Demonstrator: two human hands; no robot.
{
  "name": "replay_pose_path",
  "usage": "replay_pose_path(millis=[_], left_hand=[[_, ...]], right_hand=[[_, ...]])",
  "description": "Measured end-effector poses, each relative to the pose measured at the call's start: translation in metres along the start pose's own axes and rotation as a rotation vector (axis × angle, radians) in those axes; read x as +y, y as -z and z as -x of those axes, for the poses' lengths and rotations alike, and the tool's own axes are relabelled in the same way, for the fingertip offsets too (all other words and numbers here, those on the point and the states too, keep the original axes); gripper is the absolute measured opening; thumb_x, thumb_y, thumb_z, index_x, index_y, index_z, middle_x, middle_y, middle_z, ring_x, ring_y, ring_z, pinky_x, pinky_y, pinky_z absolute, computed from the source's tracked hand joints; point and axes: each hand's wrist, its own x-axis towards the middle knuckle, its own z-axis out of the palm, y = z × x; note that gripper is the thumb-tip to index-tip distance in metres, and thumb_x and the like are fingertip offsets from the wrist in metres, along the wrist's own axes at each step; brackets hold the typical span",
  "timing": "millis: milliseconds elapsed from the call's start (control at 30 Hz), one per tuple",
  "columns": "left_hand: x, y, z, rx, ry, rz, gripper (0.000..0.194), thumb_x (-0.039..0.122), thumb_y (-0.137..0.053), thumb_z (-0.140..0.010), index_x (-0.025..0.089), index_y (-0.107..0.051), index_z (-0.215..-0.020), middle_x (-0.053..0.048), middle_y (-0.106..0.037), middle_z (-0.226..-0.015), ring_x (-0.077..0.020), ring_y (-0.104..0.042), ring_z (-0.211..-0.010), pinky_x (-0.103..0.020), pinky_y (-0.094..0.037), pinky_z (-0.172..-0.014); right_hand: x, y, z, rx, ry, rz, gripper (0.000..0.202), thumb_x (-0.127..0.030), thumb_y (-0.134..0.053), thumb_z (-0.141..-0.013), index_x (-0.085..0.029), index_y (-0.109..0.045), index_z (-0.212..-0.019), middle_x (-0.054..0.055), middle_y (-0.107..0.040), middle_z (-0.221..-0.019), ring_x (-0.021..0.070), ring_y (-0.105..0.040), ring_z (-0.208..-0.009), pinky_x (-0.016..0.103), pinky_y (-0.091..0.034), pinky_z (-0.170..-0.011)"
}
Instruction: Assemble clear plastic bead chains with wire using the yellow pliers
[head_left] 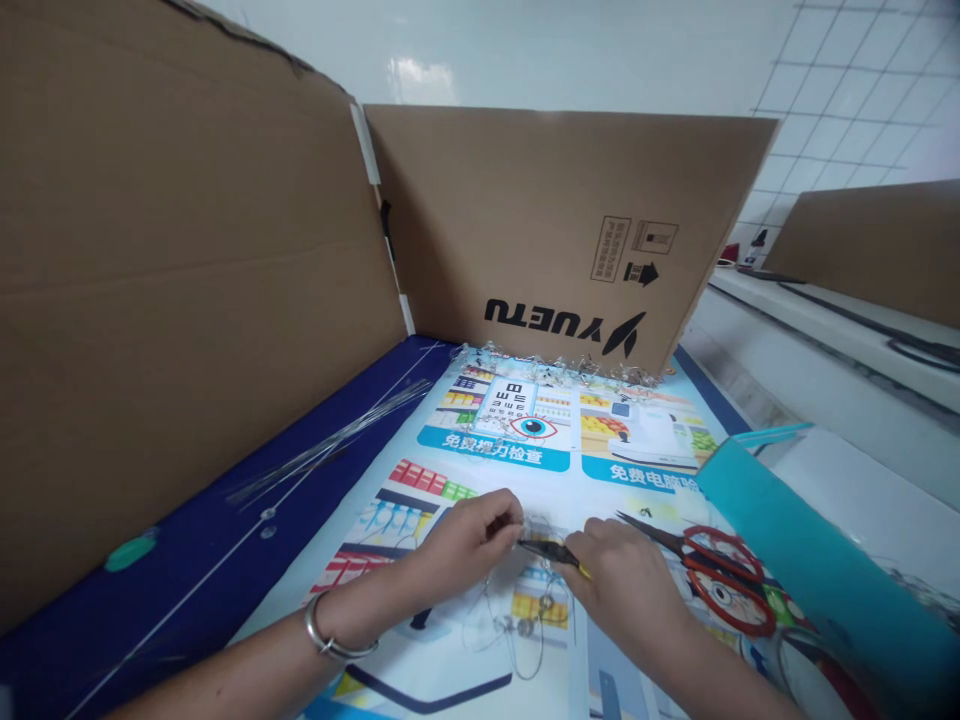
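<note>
At 1 o'clock stands a brown cardboard panel (502,220) printed with upside-down black YUETU lettering. A larger plain cardboard panel (172,270) rises between 9 and 10 o'clock. At 2 o'clock — a white tiled wall (847,95) with dark grout lines. At 4 o'clock — a turquoise-and-white box (810,560). At 8 o'clock, a green oval piece (130,551) lies on dark-blue covering (90,640).

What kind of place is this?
Probably a small handcraft workstation, screened by cardboard panels: pliers in the right hand, red-handled scissors beside it, and thin loose strands on the dark blue surface.
</note>
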Motion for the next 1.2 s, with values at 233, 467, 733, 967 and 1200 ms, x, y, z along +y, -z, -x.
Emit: replay_pose_path(millis=[233,467,733,967,1200], left_hand=[[-0.009,0.0,-0.004,-0.041,0.067,0.086,0.007,0.021,-0.045,-0.079,0.017,-0.05,-0.076,0.004,-0.049,-0.065,-0.0087,-0.042,-0.06,-0.02,-0.031,-0.054],[-0.01,-0.002,-0.004,-0.022,0.089,0.105,0.008,0.023,-0.045,-0.08,0.018,-0.049,-0.075,0.004,-0.05,-0.066,-0.0092,-0.043,-0.06,-0.02,-0.031,-0.054],[-0.011,-0.007,-0.002,0.01,0.094,0.184,0.009,0.025,-0.044,-0.081,0.018,-0.049,-0.077,0.004,-0.051,-0.067,-0.0091,-0.043,-0.06,-0.02,-0.031,-0.054],[-0.01,-0.006,-0.003,0.004,0.077,0.272,0.008,0.023,-0.047,-0.08,0.017,-0.049,-0.077,0.004,-0.049,-0.066,-0.0089,-0.042,-0.061,-0.02,-0.032,-0.056],[-0.015,-0.007,-0.004,-0.032,0.096,0.415,0.007,0.023,-0.048,-0.08,0.017,-0.049,-0.08,0.003,-0.05,-0.068,-0.009,-0.043,-0.063,-0.02,-0.034,-0.058]], right_hand=[[0.002,-0.011,-0.001,0.123,0.071,0.043,0.011,-0.032,-0.055,-0.079,-0.021,-0.057,-0.076,0.003,-0.053,-0.076,0.0185,-0.044,-0.077,0.032,-0.024,-0.071],[-0.001,-0.006,-0.003,0.142,0.059,0.063,0.012,-0.032,-0.053,-0.08,-0.021,-0.058,-0.078,0.003,-0.052,-0.077,0.0192,-0.042,-0.077,0.033,-0.023,-0.07],[-0.004,0.001,-0.001,0.111,0.017,0.089,0.012,-0.032,-0.052,-0.08,-0.022,-0.058,-0.078,0.004,-0.053,-0.077,0.0196,-0.042,-0.078,0.034,-0.023,-0.07],[-0.002,0.002,0.0,0.087,-0.001,0.06,0.012,-0.032,-0.052,-0.08,-0.022,-0.059,-0.079,0.004,-0.053,-0.079,0.019,-0.043,-0.079,0.032,-0.024,-0.07],[-0.001,0.0,-0.001,0.085,0.005,0.068,0.01,-0.03,-0.054,-0.079,-0.022,-0.058,-0.077,0.002,-0.054,-0.076,0.0179,-0.045,-0.077,0.03,-0.025,-0.069]])
